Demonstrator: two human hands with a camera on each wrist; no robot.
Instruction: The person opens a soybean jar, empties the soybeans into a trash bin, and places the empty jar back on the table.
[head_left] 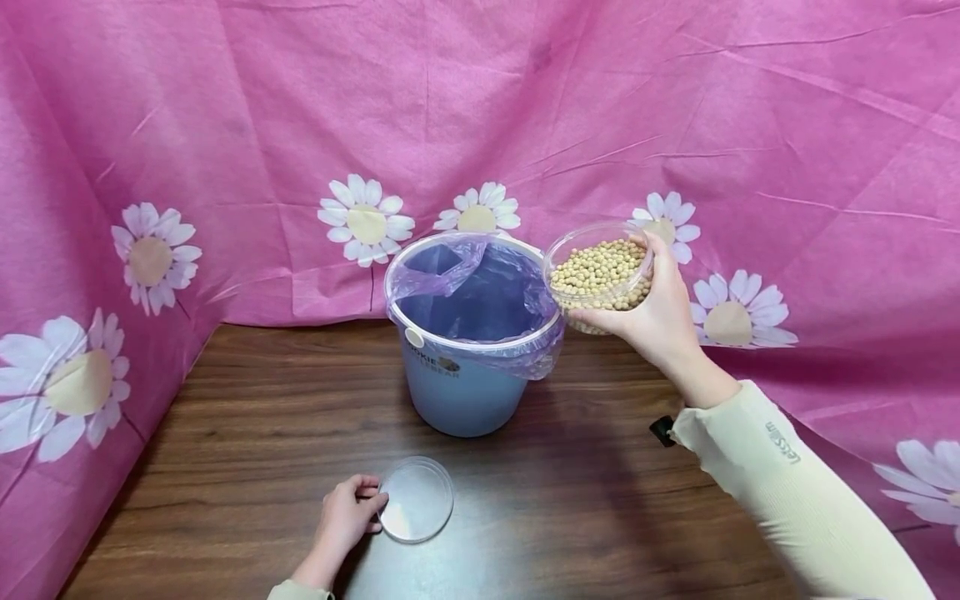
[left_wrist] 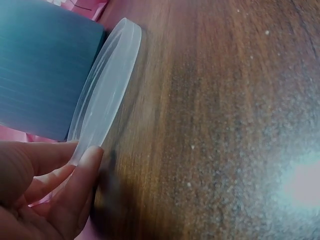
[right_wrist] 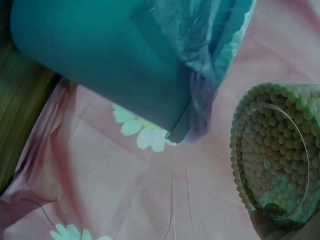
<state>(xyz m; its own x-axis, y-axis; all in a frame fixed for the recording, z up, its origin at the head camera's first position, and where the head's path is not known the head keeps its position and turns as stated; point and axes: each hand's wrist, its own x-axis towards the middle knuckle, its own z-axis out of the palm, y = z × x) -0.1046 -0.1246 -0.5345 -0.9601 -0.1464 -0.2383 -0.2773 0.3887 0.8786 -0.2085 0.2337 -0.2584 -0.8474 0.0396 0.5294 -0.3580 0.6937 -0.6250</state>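
Observation:
My right hand (head_left: pixel 660 312) grips a clear round plastic tub (head_left: pixel 555 258) by its side, tilted toward the left. Soybeans (head_left: pixel 602 271) fill much of it; through the tub's base in the right wrist view the soybeans (right_wrist: pixel 272 150) press together. The tub's edge is at the right rim of a blue bucket (head_left: pixel 465 392), which has a purple plastic bag (head_left: pixel 540 360) folded over its rim. Low on the left, my left hand (head_left: pixel 347 515) pinches the edge of a clear round lid (head_left: pixel 417 500). Thumb and fingers hold that lid (left_wrist: pixel 107 90) just above the tabletop in the left wrist view.
The bucket stands on a brown wooden table (head_left: pixel 262 417). A pink cloth (head_left: pixel 285 108) with white daisies hangs behind and along both sides. A small black object (head_left: pixel 663 431) shows beside the right sleeve (head_left: pixel 795 483).

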